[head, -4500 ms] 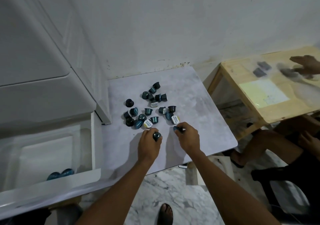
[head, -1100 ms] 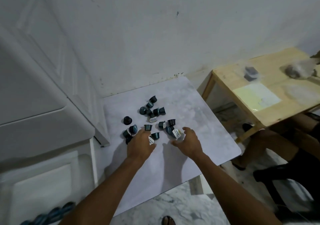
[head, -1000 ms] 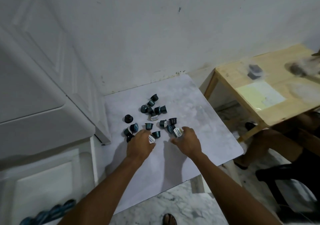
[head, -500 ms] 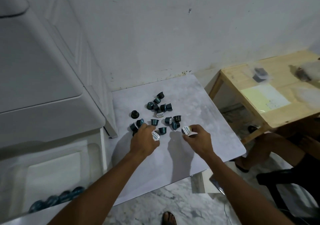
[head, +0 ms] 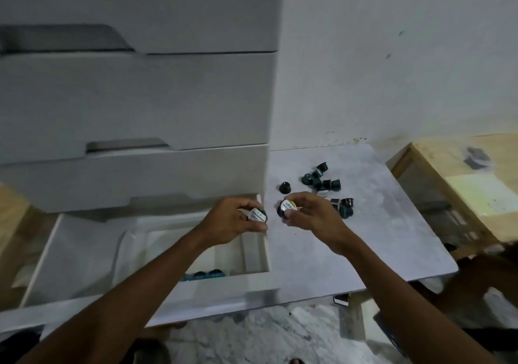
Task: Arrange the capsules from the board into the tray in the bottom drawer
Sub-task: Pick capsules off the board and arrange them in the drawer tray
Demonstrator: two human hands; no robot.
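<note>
Hands: left hand (head: 232,220) pinches a white-lidded capsule (head: 258,215); right hand (head: 314,217) pinches a second capsule (head: 286,208), lid up.
Change: half a second ago both hands were down at the pile (head: 322,184); now they are raised and carried leftward, the left one over the bottom drawer (head: 78,251) (the view has swung with them).
Capsules: most lie loose on the surface (head: 378,223); a few stored capsules (head: 207,274) sit at the near edge of the tray (head: 131,237).
Meaning: pick is done, placing comes next; many trips likely remain.

Capsules (head: 322,183) dark teal, white printed lids; board (head: 386,240) grey marbled; drawer (head: 84,254) white; side table (head: 437,150) pale wood
</note>
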